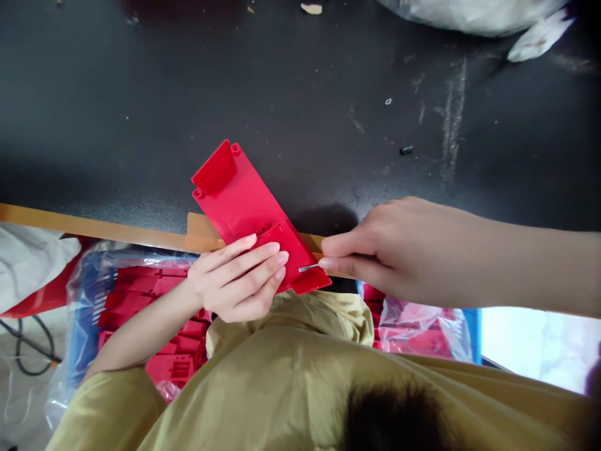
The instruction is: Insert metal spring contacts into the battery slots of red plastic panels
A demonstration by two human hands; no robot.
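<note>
A red plastic part point(253, 194), long with raised end walls and small screw bosses, lies slanted across the table's front edge. My left hand point(241, 279) grips its near end, fingers flat across the surface and the thumb out of sight. In my right hand point(375, 250), closed in a pinch, is a small thin metal tool point(308, 268). Its tip reaches the part's near end, by the end wall; whether it touches the surface I cannot tell. Most of the tool is hidden inside my fingers.
Tan tape point(94, 224) runs along the black table's point(305, 81) front edge. Below are a blue crate point(79, 338) of red parts at left and another blue crate point(473, 326) at right. A white plastic bag point(469, 14) and small scraps lie on the table.
</note>
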